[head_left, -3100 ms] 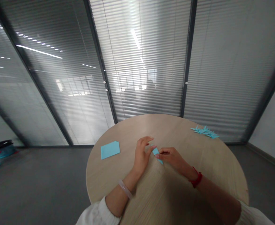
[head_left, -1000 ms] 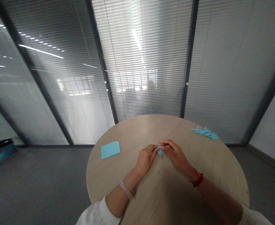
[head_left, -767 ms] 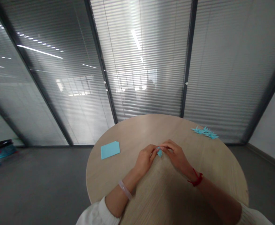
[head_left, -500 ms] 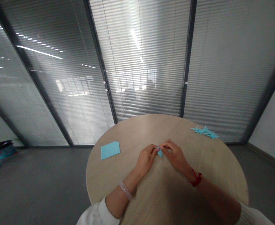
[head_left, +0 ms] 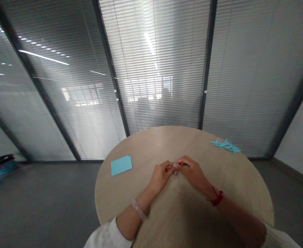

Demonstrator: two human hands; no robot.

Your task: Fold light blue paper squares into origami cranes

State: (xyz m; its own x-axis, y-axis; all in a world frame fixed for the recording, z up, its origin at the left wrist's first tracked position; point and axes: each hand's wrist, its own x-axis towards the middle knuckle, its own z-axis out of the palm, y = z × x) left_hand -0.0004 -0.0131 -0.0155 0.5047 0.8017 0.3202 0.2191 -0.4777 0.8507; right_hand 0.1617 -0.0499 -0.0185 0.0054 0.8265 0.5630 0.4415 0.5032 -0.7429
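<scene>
Between my fingertips, over the middle of the round table (head_left: 146, 144), is a small piece of folded blue paper (head_left: 175, 172), mostly hidden by the fingers. My left hand (head_left: 162, 175) pinches it from the left, its wrist wearing a pale bangle. From the right, my right hand (head_left: 190, 170) is closed on the same paper, thumb and fingertips meeting those of the left. A red cord bracelet (head_left: 216, 197) circles the right wrist. Left of the hands lies a stack of flat blue paper sheets (head_left: 121, 165).
A pile of pointed, folded blue paper pieces (head_left: 226, 145) rests near the table's far right edge. Behind the table stands a glass partition with blinds (head_left: 161, 103). Dark, red and blue items (head_left: 0, 168) sit on the floor at far left.
The fingertips have closed further over the folded paper, so less of it shows. My right thumb has shifted slightly down and left; the stack and the pile have stayed put.
</scene>
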